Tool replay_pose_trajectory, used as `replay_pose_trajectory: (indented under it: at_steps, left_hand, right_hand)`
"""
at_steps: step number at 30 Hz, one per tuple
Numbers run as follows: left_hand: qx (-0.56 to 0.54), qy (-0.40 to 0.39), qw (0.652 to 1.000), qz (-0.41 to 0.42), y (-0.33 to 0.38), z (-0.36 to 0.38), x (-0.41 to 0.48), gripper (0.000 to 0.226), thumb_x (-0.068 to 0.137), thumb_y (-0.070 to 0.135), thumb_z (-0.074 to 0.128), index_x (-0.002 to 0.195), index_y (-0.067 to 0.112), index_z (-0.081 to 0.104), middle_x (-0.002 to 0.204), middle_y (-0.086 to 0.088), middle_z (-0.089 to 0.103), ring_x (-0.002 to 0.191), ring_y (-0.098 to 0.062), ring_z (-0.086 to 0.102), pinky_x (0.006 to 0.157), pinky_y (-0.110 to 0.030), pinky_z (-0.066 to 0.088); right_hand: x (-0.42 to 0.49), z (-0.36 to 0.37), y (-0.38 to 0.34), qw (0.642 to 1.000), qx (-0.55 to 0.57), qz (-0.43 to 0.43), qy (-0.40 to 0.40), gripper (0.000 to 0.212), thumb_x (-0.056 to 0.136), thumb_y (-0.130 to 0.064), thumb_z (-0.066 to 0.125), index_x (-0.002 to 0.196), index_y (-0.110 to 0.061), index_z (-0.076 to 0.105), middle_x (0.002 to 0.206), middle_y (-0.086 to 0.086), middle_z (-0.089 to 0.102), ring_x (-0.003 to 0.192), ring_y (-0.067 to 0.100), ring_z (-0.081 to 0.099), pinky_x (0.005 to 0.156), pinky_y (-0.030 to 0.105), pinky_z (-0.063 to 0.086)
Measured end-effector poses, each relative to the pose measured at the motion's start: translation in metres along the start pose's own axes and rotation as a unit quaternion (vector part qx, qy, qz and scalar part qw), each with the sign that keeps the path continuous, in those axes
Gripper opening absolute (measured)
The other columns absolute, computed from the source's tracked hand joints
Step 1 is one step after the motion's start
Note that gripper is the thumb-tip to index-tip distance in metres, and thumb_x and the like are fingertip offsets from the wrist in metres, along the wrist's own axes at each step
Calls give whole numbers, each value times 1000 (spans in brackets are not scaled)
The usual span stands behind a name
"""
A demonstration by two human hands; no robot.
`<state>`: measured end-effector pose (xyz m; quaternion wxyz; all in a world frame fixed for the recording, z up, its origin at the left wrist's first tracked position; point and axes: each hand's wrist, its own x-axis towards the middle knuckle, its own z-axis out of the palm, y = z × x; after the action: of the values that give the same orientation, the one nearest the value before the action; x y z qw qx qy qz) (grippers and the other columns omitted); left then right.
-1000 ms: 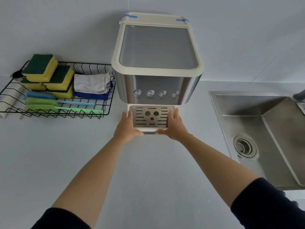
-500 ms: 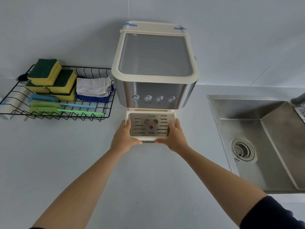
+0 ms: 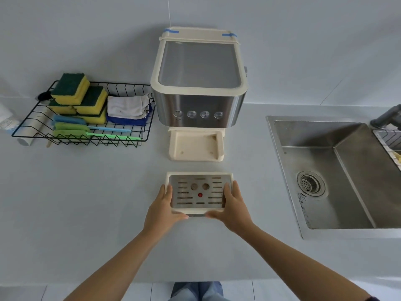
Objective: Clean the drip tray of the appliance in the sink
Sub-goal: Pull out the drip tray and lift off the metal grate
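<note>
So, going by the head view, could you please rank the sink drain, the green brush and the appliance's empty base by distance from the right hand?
1. Empty base: just beyond the right hand, under the appliance's buttons.
2. Sink drain: off to the right, in the sink.
3. Green brush: far left, in the wire basket, past the left hand.

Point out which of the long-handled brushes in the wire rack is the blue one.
The blue brush is the one lying farthest back, next to the sponges. The two green brushes lie in front of it, toward the wire rack's front edge.
</note>
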<state>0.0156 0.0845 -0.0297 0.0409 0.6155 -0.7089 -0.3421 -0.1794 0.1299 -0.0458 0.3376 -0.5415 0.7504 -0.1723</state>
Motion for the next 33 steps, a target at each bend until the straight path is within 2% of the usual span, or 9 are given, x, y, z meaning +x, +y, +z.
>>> replay_pose_trajectory:
  at_steps: [6,11,16,20,24,27,29,31,33]
  left_hand:
    - [14,-5,1000,7,-6,9,-30,103,72,41,73,148,13,9,156,-6,17,131,-20,43,104,-28,42]
    - [40,-18,999,3,-6,8,-39,98,79,43,65,148,15,1,159,-3,0,134,-18,39,103,-25,40]
    - [75,-23,997,8,-5,4,-38,101,76,52,63,149,18,2,158,-3,7,136,-18,36,99,-28,44]
    - [109,4,993,50,-7,-9,-31,96,71,58,65,146,19,19,139,0,40,125,-17,44,91,-30,48]
    - [191,7,971,146,-4,-15,-16,76,64,51,74,126,12,54,128,-19,56,117,-38,55,90,-47,49]
    - [235,-22,948,215,8,-19,-9,59,63,53,68,109,15,67,122,-21,62,110,-40,61,82,-49,52]
    - [244,-44,935,252,18,-18,-6,58,73,54,58,118,18,61,139,-21,48,126,-39,48,98,-47,43]
    - [241,-94,934,245,20,-17,-4,62,87,50,49,139,18,39,157,-12,10,145,-30,10,116,-41,15]
    - [263,-120,929,232,17,-14,-2,65,90,50,42,145,20,26,159,-6,-5,146,-23,-7,118,-36,1]
  right_hand:
    - [-28,13,8,1000,-17,-6,-4,108,66,-44,76,145,-22,7,150,6,12,139,23,25,99,44,49]
    - [-38,17,4,999,-51,4,-9,107,71,-46,71,146,-18,1,152,8,6,141,24,19,102,43,47]
    - [-46,6,-7,994,-101,12,-39,105,80,-47,61,145,-12,-14,155,10,-16,145,25,-1,115,38,29]
    - [-44,-10,-12,992,-117,-13,-49,95,80,-48,61,146,-16,1,156,11,-11,145,28,-9,117,41,18]
    - [-33,-24,-18,977,-185,-76,-74,75,82,-49,57,142,-21,21,157,7,-8,145,29,-11,118,38,7]
    - [-25,-31,-24,963,-209,-124,-112,62,85,-44,56,139,-23,33,158,5,-2,145,26,-7,118,36,8]
    - [-21,-32,-27,954,-223,-149,-136,60,86,-42,56,139,-23,34,158,3,1,146,25,-5,118,36,9]
    - [-18,-31,-28,944,-239,-160,-159,62,87,-42,55,141,-21,32,158,2,2,146,24,-6,118,36,10]
    - [-16,-29,-28,939,-253,-158,-173,65,87,-43,54,142,-20,29,158,1,1,146,24,-8,118,38,9]
